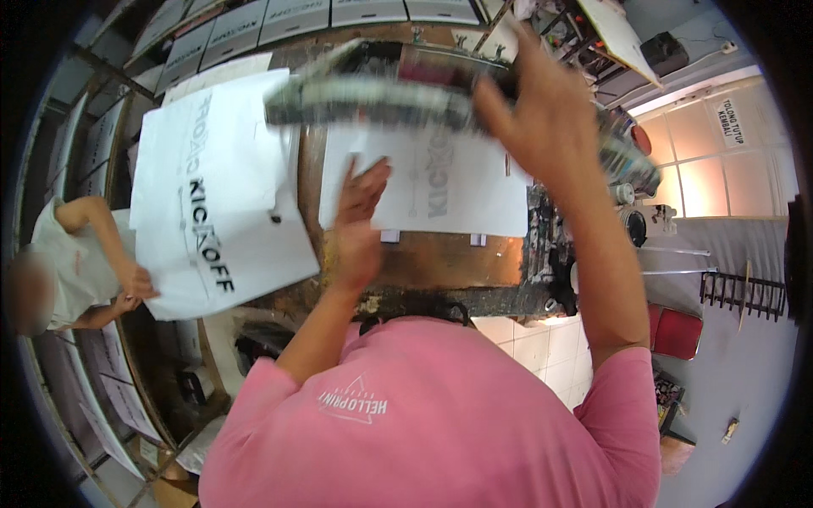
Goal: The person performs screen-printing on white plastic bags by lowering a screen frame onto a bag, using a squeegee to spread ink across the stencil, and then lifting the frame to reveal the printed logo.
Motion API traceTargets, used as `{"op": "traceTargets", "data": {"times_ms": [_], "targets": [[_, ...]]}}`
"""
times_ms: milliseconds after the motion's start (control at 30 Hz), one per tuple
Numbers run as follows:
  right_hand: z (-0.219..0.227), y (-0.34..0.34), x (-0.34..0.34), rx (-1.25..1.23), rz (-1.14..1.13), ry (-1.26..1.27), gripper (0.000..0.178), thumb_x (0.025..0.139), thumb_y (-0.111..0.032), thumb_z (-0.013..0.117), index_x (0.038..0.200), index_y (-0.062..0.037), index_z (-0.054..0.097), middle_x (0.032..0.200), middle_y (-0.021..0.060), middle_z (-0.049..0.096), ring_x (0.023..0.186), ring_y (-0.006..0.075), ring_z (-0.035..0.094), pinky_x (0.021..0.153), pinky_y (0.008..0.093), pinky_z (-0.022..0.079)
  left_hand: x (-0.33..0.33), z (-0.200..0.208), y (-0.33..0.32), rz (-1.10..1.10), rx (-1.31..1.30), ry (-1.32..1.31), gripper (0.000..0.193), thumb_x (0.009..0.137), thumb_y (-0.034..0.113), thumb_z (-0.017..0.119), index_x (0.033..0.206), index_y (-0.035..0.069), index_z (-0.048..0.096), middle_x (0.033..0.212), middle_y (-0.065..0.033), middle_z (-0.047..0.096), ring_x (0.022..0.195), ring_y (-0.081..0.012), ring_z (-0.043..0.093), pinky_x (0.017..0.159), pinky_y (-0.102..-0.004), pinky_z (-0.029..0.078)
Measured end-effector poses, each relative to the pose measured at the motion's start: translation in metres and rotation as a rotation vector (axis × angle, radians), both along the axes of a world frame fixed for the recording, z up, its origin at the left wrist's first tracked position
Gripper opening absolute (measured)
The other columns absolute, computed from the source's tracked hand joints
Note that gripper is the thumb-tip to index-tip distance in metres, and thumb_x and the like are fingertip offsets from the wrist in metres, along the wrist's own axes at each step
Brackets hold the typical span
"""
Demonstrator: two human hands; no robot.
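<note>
My left hand (362,199) is raised with its fingers stretched out, over the left part of a flat white sheet (474,190) that bears grey-looking lettering. The sheet lies on a worn brown board (440,258). Above its far edge, a smeared, paint-stained printing screen frame (381,100) is tilted up. My right hand (546,110) overlaps the frame's right part, blurred, with thumb and fingers spread apart; whether it touches the frame is unclear. To the left, a person's hands (135,286) hold the edge of another white sheet (246,182) with bold black lettering.
Racks on the left hold several printed sheets (118,372), and more sheets (292,19) lie along the back. Right of the board stand small jars (631,227) and a paint-crusted ledge (546,254). A red chair (675,330) and a black wall rack (743,293) are farther right.
</note>
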State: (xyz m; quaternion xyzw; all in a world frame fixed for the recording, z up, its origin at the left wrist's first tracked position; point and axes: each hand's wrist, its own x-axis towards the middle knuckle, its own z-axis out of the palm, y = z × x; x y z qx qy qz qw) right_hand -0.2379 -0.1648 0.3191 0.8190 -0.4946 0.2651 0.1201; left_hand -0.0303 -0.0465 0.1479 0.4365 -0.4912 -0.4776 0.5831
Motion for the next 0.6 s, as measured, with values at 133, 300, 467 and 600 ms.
{"op": "traceTargets", "data": {"times_ms": [133,300,467,600], "targets": [[-0.063,0.047,-0.016,0.592,0.189,0.331,0.054,0.087,-0.024,0.075,0.135,-0.0037,0.058,0.117,0.0179,0.065,0.109,0.0389,0.061,0.093,0.0497,0.046,0.046,0.048,0.040,0.015,0.402,1.012,0.120,0.084,0.095,0.035,0.160,0.003,0.028,0.156,-0.0192,0.046,0.140,-0.0355,0.050,0.120,-0.0484,0.035],[-0.212,0.012,-0.039,0.671,0.338,-0.065,0.046,0.090,-0.017,0.069,0.136,-0.0169,0.061,0.110,0.0142,0.068,0.106,0.0376,0.064,0.089,0.0534,0.052,0.055,-0.068,0.085,0.162,0.808,0.726,0.122,0.083,0.098,0.032,0.159,0.003,0.031,0.147,-0.0178,0.052,0.129,-0.0328,0.057,0.110,-0.0471,0.045],[-0.265,-0.147,-0.015,0.428,0.190,0.071,0.038,0.094,-0.021,0.066,0.132,-0.0203,0.063,0.109,0.0132,0.067,0.103,0.0357,0.065,0.084,0.0501,0.056,0.052,-0.096,0.090,0.199,0.978,0.586,0.125,0.082,0.099,0.030,0.166,0.008,0.013,0.163,-0.0216,0.033,0.142,-0.0402,0.046,0.115,-0.0562,0.038],[-0.309,-0.218,-0.010,0.415,0.170,0.114,0.029,0.096,-0.027,0.065,0.125,-0.0234,0.065,0.106,0.0114,0.068,0.102,0.0357,0.066,0.083,0.0495,0.057,0.045,-0.074,0.083,0.302,1.024,0.508,0.117,0.086,0.096,0.028,0.159,0.004,0.032,0.145,-0.0188,0.054,0.126,-0.0331,0.059,0.105,-0.0492,0.049]]}}
